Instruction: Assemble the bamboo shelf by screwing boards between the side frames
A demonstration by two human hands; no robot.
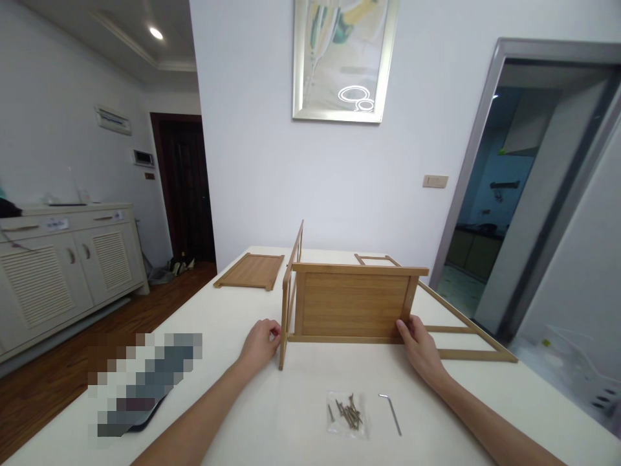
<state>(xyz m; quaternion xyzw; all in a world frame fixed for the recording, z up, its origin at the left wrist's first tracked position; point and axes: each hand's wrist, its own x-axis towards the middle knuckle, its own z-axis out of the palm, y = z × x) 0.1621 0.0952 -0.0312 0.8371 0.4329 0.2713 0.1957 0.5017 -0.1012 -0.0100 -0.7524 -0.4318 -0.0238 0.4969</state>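
A bamboo shelf panel [353, 303] stands on edge on the white table [252, 401], joined at its left end to an upright side frame [290, 285]. My left hand [261, 343] has its fingers closed against the bottom of that side frame. My right hand [420, 343] grips the panel's lower right corner, fingers curled on it. A second side frame [460, 330] lies flat on the table to the right, behind my right hand.
A small clear bag of several screws [347, 412] and an Allen key [391, 413] lie near the front edge. A loose bamboo panel [250, 271] rests at the far left of the table. A pixelated object [140, 382] sits front left. A white cabinet [63, 265] stands left.
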